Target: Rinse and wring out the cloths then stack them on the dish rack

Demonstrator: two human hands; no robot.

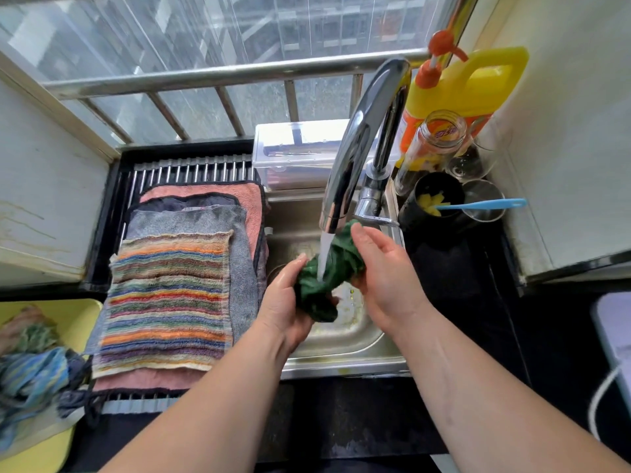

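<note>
- Left hand [285, 302]: its fingers mostly vanish under the green cloth [341, 264].
- Striped cloth [167, 302] covers most of the stack on the dish rack [191, 170]; lower ones show edges only.
- Blurred cloth heap [30, 373], cut by the left edge.

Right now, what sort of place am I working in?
Most likely a home kitchen sink area: a steel sink under a running faucet, a dish rack stacked with cloths, and a yellow detergent jug.
</note>
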